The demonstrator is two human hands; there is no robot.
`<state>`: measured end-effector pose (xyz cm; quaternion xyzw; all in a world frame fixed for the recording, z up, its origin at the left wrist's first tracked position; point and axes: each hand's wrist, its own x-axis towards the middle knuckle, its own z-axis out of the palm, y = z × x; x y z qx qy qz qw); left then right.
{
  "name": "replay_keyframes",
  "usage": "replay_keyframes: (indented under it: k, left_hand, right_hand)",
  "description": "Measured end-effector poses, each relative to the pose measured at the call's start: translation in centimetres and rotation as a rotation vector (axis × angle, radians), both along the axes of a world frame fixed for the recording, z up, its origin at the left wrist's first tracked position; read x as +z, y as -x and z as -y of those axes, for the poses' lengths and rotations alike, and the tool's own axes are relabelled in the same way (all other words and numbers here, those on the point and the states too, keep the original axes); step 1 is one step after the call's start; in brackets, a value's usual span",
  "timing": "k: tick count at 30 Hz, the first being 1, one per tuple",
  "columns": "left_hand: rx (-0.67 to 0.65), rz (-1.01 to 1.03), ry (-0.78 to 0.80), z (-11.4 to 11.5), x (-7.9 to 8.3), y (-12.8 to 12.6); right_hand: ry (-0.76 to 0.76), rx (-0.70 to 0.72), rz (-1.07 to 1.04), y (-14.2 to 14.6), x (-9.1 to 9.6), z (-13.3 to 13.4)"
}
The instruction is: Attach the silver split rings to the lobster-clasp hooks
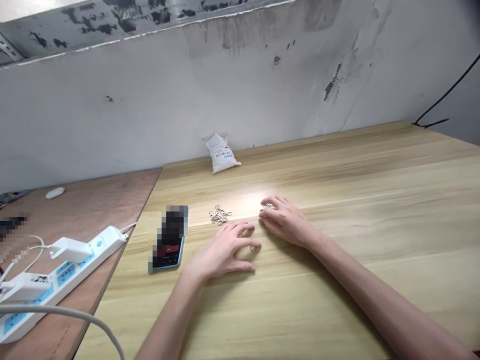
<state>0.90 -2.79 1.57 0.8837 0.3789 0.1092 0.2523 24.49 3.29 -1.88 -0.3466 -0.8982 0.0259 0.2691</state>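
Counter [337, 165]: pale yellow wood, brown streaky grain. Clasps [220, 215] silver. Bag [221, 152] white w/ blue label + b&w barcode. Power strip [90, 265] white w/ lt blue panels. Phone case [181, 255] lt blue, screen dark w/ red bit. Wall [112, 115] grey-white, black stains. Side counter [86, 200] reddish brown. Cable [446, 90] black.

My camera sits on my head, facing forward and down past my forearms, so my left hand [221, 250] and right hand [288, 220] appear close up in the lower middle of the frame. Beyond them, the worktop [337, 170] stretches away to the wall [187, 100], which fills the upper part of the view — and the whole frame sits tilted — the wall's foot climbing to the right.
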Motion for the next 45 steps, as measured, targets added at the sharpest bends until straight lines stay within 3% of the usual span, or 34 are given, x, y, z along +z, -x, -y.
replay_keyframes:
  k: [6, 10, 14, 23, 32, 45]
  left_hand:
    - [0.130, 0.041, -0.113, -1.3, -0.2, 1.6]
    - [0.322, 0.119, -0.245, -2.3, -0.3, 4.4]
    - [0.424, 0.027, -0.305, -2.8, -0.5, 6.5]
    - [0.415, -0.149, -0.370, -3.1, -1.6, 4.9]
    - [0.459, -0.137, -0.396, -3.1, -1.4, 5.4]
    - [0.409, -0.199, -0.478, -3.5, -1.3, 5.0]
  right_hand:
    - [0.041, 0.021, -0.036, 0.1, 0.0, 0.3]
    - [0.064, 0.026, -0.059, 0.0, 0.1, 0.2]
    - [0.089, 0.032, -0.072, -0.2, 0.0, 0.1]
    - [0.127, 0.037, -0.076, -0.1, 0.0, 0.3]
    - [0.142, 0.042, -0.082, 0.2, -0.1, 0.3]
    - [0.157, 0.031, -0.090, 0.3, -0.4, -0.4]
